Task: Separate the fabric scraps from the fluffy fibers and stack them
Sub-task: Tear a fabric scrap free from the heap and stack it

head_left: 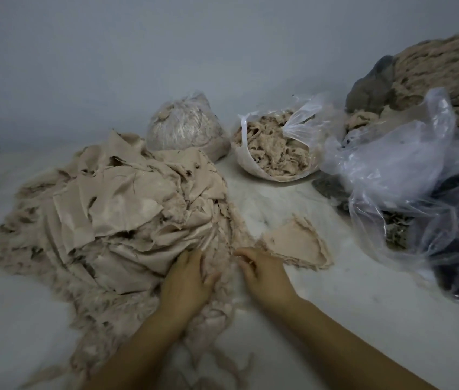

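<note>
Resting left hand, fingers relaxed, on big beige fabric-and-fluff heap at frame's left; pinching fluffy fibres with right hand; lying beside, small beige scrap stack at centre.

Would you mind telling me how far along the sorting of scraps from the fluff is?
Early on. Done: a small stack of scraps lies flat on the white surface, right of the hands. In hand: the left hand and right hand both work in the fluff at the near edge of the big pile. Left: most of that pile, still a tangle of cloth and fibers.
</note>
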`<state>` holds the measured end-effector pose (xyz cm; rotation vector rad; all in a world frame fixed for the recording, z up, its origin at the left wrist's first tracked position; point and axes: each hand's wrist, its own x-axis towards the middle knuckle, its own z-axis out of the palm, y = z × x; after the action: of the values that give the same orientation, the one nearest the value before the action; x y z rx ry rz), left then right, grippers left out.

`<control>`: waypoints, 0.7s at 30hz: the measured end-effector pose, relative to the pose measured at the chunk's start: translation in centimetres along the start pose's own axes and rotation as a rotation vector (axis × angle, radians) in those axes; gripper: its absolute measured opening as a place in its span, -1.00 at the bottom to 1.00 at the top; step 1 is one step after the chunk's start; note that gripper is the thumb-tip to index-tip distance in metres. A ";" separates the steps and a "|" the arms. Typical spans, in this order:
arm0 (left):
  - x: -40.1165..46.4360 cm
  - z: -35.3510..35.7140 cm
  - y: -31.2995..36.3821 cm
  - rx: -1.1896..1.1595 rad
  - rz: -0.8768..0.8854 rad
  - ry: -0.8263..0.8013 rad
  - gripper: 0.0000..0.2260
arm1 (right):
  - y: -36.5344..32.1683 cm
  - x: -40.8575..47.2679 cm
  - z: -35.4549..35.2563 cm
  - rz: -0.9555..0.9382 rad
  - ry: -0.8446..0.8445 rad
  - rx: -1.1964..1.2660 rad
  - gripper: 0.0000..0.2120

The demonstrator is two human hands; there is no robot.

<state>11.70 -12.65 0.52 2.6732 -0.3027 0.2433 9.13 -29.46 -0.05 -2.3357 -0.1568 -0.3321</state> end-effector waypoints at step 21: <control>-2.4 -6.5 -4.9 -0.079 0.251 -0.525 -0.85 | -3.6 -4.5 2.3 -0.096 -0.458 0.019 -0.73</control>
<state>9.86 -5.03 3.84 2.5754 -0.7906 -0.3976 4.48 -25.34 -0.44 -2.3547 -0.4912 0.1635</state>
